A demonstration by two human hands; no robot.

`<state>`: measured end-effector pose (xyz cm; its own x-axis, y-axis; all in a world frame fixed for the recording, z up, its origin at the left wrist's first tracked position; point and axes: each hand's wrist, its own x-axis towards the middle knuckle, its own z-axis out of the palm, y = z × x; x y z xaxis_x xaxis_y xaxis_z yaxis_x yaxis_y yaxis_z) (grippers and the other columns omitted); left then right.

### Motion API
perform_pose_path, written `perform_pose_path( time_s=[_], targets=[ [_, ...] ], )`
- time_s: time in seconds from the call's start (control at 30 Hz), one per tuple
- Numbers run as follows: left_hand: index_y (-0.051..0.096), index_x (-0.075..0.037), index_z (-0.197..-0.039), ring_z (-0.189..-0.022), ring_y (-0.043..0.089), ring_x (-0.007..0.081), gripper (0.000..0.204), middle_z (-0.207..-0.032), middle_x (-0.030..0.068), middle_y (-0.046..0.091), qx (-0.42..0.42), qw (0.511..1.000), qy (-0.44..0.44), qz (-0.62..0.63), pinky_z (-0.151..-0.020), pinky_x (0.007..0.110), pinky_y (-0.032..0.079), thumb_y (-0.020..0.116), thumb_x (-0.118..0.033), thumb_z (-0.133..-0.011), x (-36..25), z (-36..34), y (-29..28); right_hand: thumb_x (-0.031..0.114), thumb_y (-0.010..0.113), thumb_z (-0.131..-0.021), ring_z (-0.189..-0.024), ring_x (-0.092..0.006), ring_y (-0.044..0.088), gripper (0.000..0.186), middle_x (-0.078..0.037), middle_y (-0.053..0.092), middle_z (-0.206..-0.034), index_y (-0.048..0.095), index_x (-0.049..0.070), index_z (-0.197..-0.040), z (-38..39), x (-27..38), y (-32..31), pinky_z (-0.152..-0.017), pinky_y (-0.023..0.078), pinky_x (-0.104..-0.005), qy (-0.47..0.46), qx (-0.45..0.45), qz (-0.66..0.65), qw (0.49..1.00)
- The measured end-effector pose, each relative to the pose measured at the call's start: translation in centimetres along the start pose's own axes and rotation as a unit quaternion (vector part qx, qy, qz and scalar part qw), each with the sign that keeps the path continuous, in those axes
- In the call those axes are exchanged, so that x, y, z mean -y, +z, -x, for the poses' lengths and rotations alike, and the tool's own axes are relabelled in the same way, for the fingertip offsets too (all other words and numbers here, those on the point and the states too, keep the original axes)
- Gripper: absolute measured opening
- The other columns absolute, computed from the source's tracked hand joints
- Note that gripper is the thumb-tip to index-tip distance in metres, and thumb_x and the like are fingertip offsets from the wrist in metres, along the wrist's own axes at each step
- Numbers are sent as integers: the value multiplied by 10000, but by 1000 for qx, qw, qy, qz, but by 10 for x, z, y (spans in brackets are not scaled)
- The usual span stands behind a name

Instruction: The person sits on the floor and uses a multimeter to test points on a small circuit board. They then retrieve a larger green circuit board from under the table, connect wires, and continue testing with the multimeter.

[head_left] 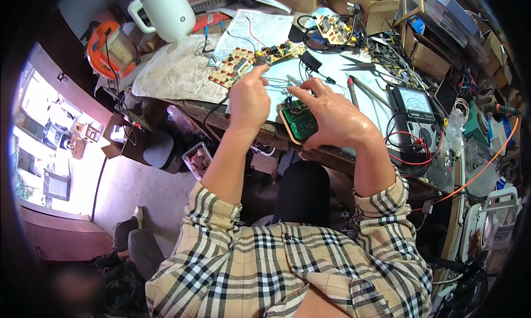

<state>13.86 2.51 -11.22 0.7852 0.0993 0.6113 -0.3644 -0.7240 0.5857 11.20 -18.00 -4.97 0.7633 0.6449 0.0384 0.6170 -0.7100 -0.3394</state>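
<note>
My right hand grips a green circuit board by its sides, fingers at the far edge and thumb at the near edge. The board has a tan rim and is held tilted at the bench's front edge. Thin wires run beside its far end. To its left, my left hand is closed with the fingertips bent together; what they hold, if anything, is hidden. Just beyond that hand lies a tan circuit board with yellow and dark parts. A black block-shaped part on leads sits beyond my right hand.
An analog multimeter with red and black leads lies at the right, near a red-handled probe. A white kettle and an orange container stand at the back left. Another person's leg shows at the lower left.
</note>
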Motion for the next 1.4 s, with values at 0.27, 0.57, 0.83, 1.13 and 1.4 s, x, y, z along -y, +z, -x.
perform_pose_path(
  time_s=[0.27,0.57,0.83,1.13,1.4],
  targets=[
    [640,-16,-1222,-637,524,33,289,-1030,83,685,-207,960,-92,166,-570,172,419,495,-32,-973,-25,8,-122,244,909,-524,-1301,-323,426,1063,-130,424,-1383,390,124,-1444,6,4,10,-1008,414,-477,-27,-41,66,997],
    [649,-50,-1197,-687,539,51,257,-912,31,686,-102,976,-191,21,-596,215,444,553,-70,-959,56,137,-152,306,872,-596,-1249,-355,470,885,-191,422,-1357,467,29,-1332,4,5,23,-952,483,-450,-32,-89,3,996],
    [697,-39,-1057,-816,704,285,271,-864,171,710,87,941,-310,-109,-727,365,529,625,-256,-910,79,206,-92,203,881,-593,-1223,-357,484,786,-170,436,-1326,533,46,-1280,6,19,43,-957,485,-438,-23,-172,54,983],
    [702,-16,-1003,-963,655,409,365,-982,257,683,360,860,-269,-243,-858,476,511,666,-345,-848,108,212,-78,102,781,-750,-887,-324,671,477,-174,615,-1054,597,20,-1182,-16,5,22,-788,532,-394,-16,-266,-9,964],
    [499,-38,-1342,-1094,610,351,614,-1155,231,633,57,992,-110,-21,-924,421,481,733,-230,-808,61,135,-111,220,858,-721,-755,-169,612,487,-111,658,-834,639,-42,-1068,-26,50,-44,-719,508,-307,-77,-282,4,956]
  ],
)
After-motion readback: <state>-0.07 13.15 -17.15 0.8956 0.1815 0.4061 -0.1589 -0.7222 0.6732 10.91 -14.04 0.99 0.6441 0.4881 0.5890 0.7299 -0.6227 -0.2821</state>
